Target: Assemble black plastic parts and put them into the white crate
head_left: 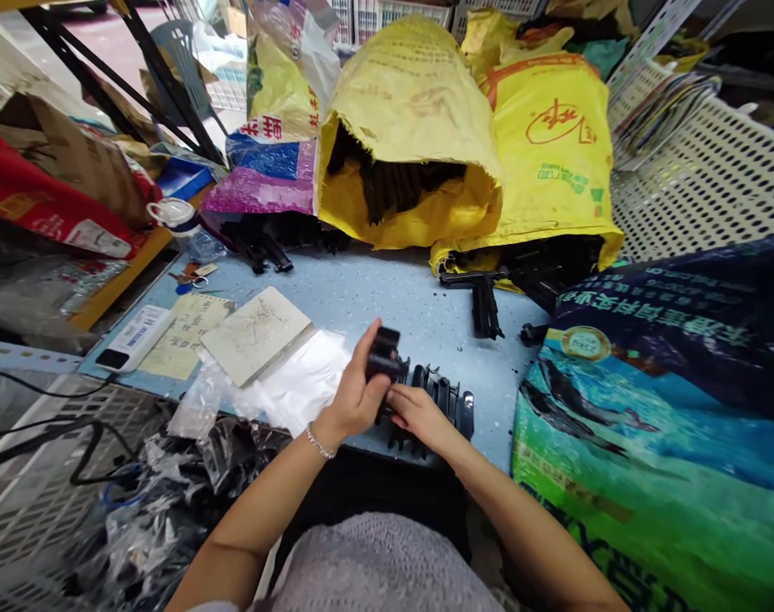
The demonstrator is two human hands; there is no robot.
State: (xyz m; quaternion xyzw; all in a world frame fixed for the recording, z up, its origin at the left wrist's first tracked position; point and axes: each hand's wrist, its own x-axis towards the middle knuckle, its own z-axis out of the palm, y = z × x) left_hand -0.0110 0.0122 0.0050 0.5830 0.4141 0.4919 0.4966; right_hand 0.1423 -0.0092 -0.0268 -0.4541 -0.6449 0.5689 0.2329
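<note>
In the head view my left hand (pixel 356 389) is closed round a black plastic part (pixel 384 347), thumb on its near side and a finger up along its left edge. Close against it is my right hand (pixel 417 412), fingers pinched together at the lower end of the same part; what those fingertips hold is hidden. Behind and to the right of my right hand, a row of similar black plastic pieces (pixel 447 393) lies on the blue speckled table (pixel 387 289). White plastic sheeting (pixel 303 378) is left of my left hand.
Yellow sacks (pixel 418 93) with black parts inside stand at the back. Loose black parts (pixel 485 308) lie before the right one. A notebook (pixel 257 334), a paper note (pixel 186 340) and a white device (pixel 135 338) are at left. A green-blue sack (pixel 654 442) borders the right side.
</note>
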